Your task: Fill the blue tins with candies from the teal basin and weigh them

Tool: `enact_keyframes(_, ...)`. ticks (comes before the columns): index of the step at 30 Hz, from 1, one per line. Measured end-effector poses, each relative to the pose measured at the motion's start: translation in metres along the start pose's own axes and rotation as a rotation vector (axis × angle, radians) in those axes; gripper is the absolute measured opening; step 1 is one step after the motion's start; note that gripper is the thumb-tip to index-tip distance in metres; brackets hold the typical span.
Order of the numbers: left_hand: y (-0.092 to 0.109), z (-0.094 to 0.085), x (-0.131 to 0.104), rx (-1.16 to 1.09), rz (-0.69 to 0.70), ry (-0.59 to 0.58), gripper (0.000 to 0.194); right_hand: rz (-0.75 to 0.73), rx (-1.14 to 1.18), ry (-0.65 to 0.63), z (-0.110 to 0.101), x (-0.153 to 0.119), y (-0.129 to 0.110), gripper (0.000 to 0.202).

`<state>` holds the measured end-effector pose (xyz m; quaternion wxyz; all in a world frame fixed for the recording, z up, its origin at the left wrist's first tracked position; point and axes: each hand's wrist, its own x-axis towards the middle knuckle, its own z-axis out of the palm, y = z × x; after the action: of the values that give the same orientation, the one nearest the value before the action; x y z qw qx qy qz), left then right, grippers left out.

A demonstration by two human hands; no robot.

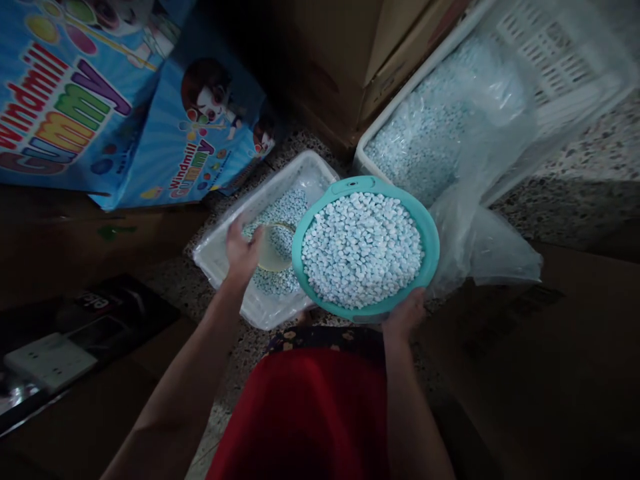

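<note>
My right hand (pixel 406 315) grips the near right rim of a turquoise basin (pixel 434 247). Small pale blue and white pieces (pixel 363 250), like pellets or candies, fill it. To the left, my left hand (pixel 243 247) is closed on the side of a round cup (pixel 273 257) with a yellowish rim. The cup is over a white plastic-lined tray (pixel 270 315), and some blue pieces show in or through it. More of the same pieces (pixel 287 203) lie in the tray, whose right side is hidden under the basin.
Behind on the right, a white crate (pixel 555 57) holds more blue pieces under a clear plastic bag (pixel 480 173). Blue printed boxes (pixel 195 147) stand at the left. Cardboard boxes (pixel 330 67) are at the back, and another carton (pixel 540 347) is at the right.
</note>
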<state>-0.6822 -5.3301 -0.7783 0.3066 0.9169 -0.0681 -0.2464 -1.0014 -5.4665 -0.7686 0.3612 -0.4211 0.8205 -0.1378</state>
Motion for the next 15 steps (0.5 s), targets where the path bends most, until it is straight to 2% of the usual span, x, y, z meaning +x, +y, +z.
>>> enact_keyframes(2,0.059,0.027,0.022,-0.027,0.217,-0.141,0.050,0.016,0.004,-0.020,0.000,0.001,0.001,0.064)
enact_keyframes(4,0.114,0.060,0.040,-0.012,0.348,-0.385,0.039,0.026,0.018,-0.052,-0.001,0.002,0.003,0.064)
enact_keyframes(6,0.151,0.090,0.052,0.028,0.408,-0.639,0.032,0.022,0.022,-0.088,-0.003,0.003,0.005,0.065)
enact_keyframes(7,0.161,0.100,0.055,0.050,0.421,-0.719,0.030,0.019,0.020,-0.101,-0.005,0.003,0.007,0.065)
enact_keyframes(8,0.166,0.108,0.056,0.063,0.430,-0.764,0.029,0.022,0.020,-0.119,-0.006,0.001,0.010,0.065)
enact_keyframes(10,0.164,0.114,0.057,0.064,0.442,-0.775,0.031,0.057,0.033,-0.182,-0.009,-0.006,0.017,0.067)
enact_keyframes(13,0.151,0.112,0.056,0.032,0.461,-0.747,0.035,0.158,0.078,-0.284,-0.012,-0.024,0.031,0.071)
enact_keyframes(15,0.146,0.109,0.055,0.023,0.457,-0.741,0.036,0.173,0.125,-0.307,-0.011,-0.035,0.037,0.069)
